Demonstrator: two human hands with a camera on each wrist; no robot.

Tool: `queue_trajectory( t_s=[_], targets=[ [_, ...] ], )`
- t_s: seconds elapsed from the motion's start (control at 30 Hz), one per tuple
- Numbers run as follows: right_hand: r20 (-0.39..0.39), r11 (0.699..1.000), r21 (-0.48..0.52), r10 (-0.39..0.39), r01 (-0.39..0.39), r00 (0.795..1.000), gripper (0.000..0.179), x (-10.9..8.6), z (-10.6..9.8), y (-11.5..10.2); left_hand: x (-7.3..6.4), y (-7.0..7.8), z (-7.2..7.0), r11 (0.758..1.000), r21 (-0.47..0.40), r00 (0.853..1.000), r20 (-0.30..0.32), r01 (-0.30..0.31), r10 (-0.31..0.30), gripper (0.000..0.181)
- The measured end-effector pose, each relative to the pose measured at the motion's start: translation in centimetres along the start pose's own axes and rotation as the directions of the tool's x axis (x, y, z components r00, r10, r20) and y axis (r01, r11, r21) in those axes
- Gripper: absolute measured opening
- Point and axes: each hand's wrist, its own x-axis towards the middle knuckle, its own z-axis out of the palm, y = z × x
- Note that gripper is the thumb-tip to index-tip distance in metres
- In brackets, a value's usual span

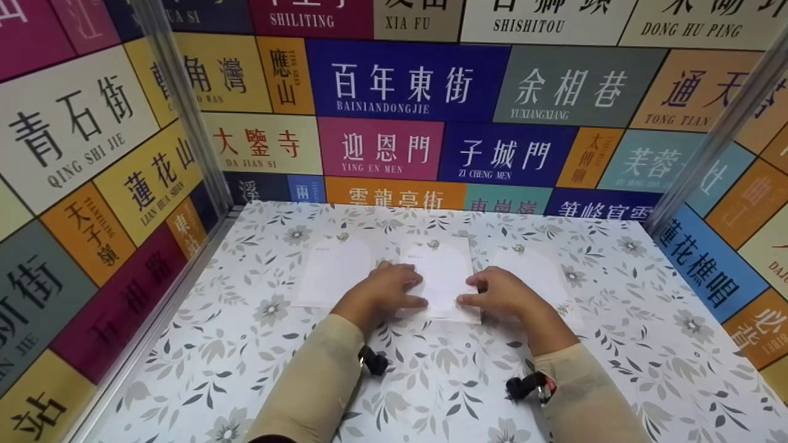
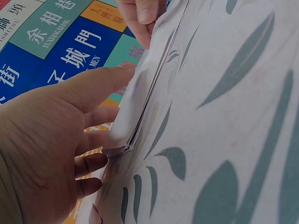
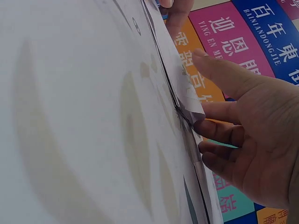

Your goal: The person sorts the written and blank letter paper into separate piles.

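Note:
A thin stack of white paper sheets [image 1: 440, 277] with a small printed ornament at its top lies flat on the table, between the hands. My left hand [image 1: 386, 288] is at its left edge, thumb toward the near corner. At the right edge is my right hand [image 1: 503, 292], its thumb and fingers spread apart. In the left wrist view, the fingertips of the left hand [image 2: 51, 135] are right at the stack's layered edge. A sheet corner [image 3: 194, 109] lifts slightly by the fingers of the right hand [image 3: 261, 126] in the right wrist view.
Similar white paper lies on either side: a left sheet [image 1: 335, 277] and a right sheet [image 1: 532, 267], each partly behind a forearm. The table [image 1: 431, 381] has a leaf-and-flower cover. Colourful walls with lettered panels [image 1: 406, 80] and metal corner posts [image 1: 191, 111] enclose it.

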Motion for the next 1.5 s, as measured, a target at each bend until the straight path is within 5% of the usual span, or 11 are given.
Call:
queue_trajectory(
  t_s=[0.1,0.2,0.33,0.5,0.93,1.07,1.3,1.5],
  targets=[
    [-0.036,0.999,0.032,0.033,-0.032,0.999,0.065,0.1,0.0,-0.1,0.3,0.1,0.0,0.999,-0.037,0.999,-0.039,0.009,-0.01,0.058],
    [-0.063,0.998,0.057,0.044,-0.04,0.997,0.061,0.2,-0.1,-0.2,0.6,0.3,-0.1,0.991,-0.117,0.992,-0.092,0.071,-0.082,0.051],
    [-0.059,0.986,0.134,0.107,-0.099,0.992,0.065,0.3,-0.2,-0.4,0.9,0.8,-0.1,0.948,-0.254,0.96,-0.151,0.192,-0.235,0.049],
    [0.009,0.923,0.305,0.246,-0.237,0.969,0.068,0.4,-0.1,-0.8,1.1,1.2,-0.1,0.913,-0.303,0.926,-0.173,0.273,-0.335,0.051],
    [0.028,0.848,0.435,0.321,-0.301,0.947,0.06,0.6,0.3,-1.1,1.1,1.1,0.3,0.918,-0.326,0.923,-0.229,0.226,-0.308,0.063],
    [0.037,0.822,0.473,0.341,-0.317,0.939,0.058,0.5,0.5,-1.0,1.2,1.3,0.4,0.898,-0.361,0.913,-0.218,0.252,-0.344,0.065],
    [0.006,0.865,0.39,0.34,-0.315,0.94,0.056,0.6,0.3,-1.0,1.0,1.7,0.3,0.87,-0.404,0.907,-0.184,0.282,-0.379,0.062],
    [0.012,0.859,0.401,0.344,-0.319,0.939,0.058,0.7,0.3,-1.1,1.0,1.8,0.1,0.839,-0.446,0.897,-0.151,0.313,-0.415,0.06]
  ],
)
